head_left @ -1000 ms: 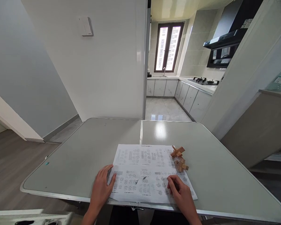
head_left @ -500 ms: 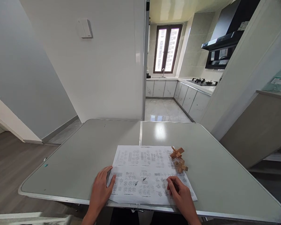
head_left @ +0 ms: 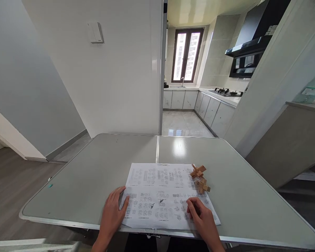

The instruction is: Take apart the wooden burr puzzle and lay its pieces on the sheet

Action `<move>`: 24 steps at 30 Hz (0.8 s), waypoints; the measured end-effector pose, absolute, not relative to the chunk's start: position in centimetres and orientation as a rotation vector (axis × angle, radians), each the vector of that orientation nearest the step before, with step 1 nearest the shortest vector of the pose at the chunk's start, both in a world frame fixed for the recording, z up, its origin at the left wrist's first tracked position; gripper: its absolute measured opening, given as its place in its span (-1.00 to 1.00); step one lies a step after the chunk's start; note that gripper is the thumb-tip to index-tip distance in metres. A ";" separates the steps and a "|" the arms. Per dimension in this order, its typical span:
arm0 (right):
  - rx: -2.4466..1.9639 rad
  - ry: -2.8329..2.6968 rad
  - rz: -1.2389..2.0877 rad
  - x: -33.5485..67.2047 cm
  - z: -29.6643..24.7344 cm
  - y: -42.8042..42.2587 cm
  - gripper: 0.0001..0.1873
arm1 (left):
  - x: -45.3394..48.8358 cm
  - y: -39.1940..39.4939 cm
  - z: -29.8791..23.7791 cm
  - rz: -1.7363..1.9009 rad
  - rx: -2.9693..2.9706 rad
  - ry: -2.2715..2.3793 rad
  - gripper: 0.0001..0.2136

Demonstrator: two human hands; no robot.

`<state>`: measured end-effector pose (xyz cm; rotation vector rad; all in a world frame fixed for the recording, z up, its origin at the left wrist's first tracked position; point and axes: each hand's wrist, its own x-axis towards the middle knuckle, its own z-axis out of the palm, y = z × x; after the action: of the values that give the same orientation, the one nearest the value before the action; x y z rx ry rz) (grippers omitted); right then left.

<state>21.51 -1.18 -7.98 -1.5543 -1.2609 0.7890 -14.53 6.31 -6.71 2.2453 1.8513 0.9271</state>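
Observation:
A white instruction sheet (head_left: 152, 178) printed with many small diagrams lies flat at the table's near edge. My left hand (head_left: 114, 210) rests over its left side, thumb spread from the fingers, palm down and holding nothing. On the lower right of the sheet sits my right hand (head_left: 201, 213), its fingers curled in, thumb and forefinger close together. Whether anything is inside that curl is hidden. Beyond this hand, at the sheet's upper right edge, are two crossed wooden puzzle assemblies: a farther one (head_left: 198, 170) and a nearer one (head_left: 203, 186). Neither hand touches them.
The grey-green table (head_left: 81, 189) has a metal rim and a centre seam. A small teal bit (head_left: 50, 186) lies near its left edge. A white wall (head_left: 120, 87) stands behind, beside a doorway to a kitchen. Plastic bottles (head_left: 313, 91) stand on a ledge at right.

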 end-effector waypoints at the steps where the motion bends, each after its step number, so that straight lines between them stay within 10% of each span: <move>1: -1.555 -1.261 0.792 21.5 -8.0 -1.2 -0.53 | -14.5 6.3 -6.6 0.927 2.242 1.851 -0.61; 24: -1.547 -1.277 0.785 21.5 -8.0 -1.2 -0.53 | -14.6 6.2 -6.7 0.912 2.223 1.857 -0.59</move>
<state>21.50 -1.25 -8.05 -1.5473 -1.2769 0.7854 -14.59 6.17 -6.67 2.2228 1.8566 0.9125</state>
